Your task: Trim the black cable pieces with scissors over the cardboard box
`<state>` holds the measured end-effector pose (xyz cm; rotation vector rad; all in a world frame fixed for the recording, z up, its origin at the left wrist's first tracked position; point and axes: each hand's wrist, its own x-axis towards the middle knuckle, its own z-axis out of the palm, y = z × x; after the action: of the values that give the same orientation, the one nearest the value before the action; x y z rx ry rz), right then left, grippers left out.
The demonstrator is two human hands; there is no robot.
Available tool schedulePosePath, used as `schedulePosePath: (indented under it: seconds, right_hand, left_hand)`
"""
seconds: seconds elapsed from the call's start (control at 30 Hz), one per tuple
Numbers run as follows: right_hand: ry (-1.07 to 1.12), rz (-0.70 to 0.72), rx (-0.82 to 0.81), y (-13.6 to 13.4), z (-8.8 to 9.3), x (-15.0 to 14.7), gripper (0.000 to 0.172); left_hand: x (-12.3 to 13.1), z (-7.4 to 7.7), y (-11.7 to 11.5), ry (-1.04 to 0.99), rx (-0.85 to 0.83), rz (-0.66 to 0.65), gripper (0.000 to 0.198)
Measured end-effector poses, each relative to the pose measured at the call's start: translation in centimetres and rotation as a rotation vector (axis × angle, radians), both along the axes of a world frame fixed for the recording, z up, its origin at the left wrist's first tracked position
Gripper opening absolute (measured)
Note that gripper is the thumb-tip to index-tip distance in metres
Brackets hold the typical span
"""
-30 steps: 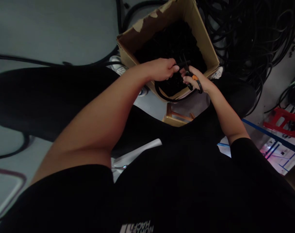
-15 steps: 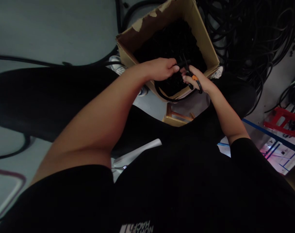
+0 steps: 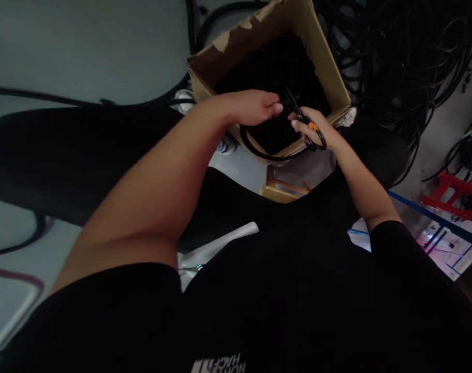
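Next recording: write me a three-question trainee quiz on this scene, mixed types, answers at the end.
1. Which hand holds the scissors at the cardboard box?
2. True or false: in the picture, the red object lies left of the box.
3. The contents of the box look mostly: A white, B black, C orange.

Key:
1. The right hand.
2. False; the red object lies to the right.
3. B.
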<state>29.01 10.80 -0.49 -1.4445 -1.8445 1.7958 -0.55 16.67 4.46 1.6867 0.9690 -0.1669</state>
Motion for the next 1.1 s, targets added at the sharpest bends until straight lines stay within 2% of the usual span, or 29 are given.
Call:
schedulePosePath:
  seconds: [0.17, 0.37, 0.5, 0.67, 0.73, 0.83, 0.9, 1.1]
  right_hand:
    - [-0.004, 0.097, 0.032, 0.6, -0.7, 0.1, 0.073]
    - [-0.004, 0.117, 0.012, 0.5, 1.4, 0.5, 0.058]
    - [-0.009, 0.113, 0.047, 0.6, 2.6, 0.5, 0.065]
    - [-0.009, 0.177, 0.079, 0.8, 3.1, 0.2, 0.073]
    - [-0.014, 0.180, 0.055, 0.8, 3.1, 0.3, 0.066]
    - [0.005, 0.102, -0.007, 0.5, 3.1, 0.7, 0.049]
    - [0.035, 0.065, -0.033, 0.3, 3.2, 1.0, 0.046]
    - [0.041, 0.190, 0.043, 0.4, 4.0, 0.9, 0.069]
  left_hand:
    - [0.5, 0.1, -0.5, -0.056, -0.079, -0.057, 0.052]
    - [-0.4, 0.2, -0.2, -0.105, -0.234, 0.007, 0.071]
    - [-0.4, 0.8, 0.0, -0.161, -0.303, 0.008, 0.074]
    - [0.5, 0.7, -0.4, -0.170, -0.343, -0.033, 0.077]
    - [0.2, 0.5, -0.4, -0.188, -0.355, -0.021, 0.077]
    - [-0.8, 0.4, 0.1, -0.232, -0.375, 0.014, 0.077]
    - [-1.3, 0.6, 0.4, -0.221, -0.374, 0.023, 0.076]
    - [0.3, 1.6, 0.1, -0.089, -0.389, -0.031, 0.076]
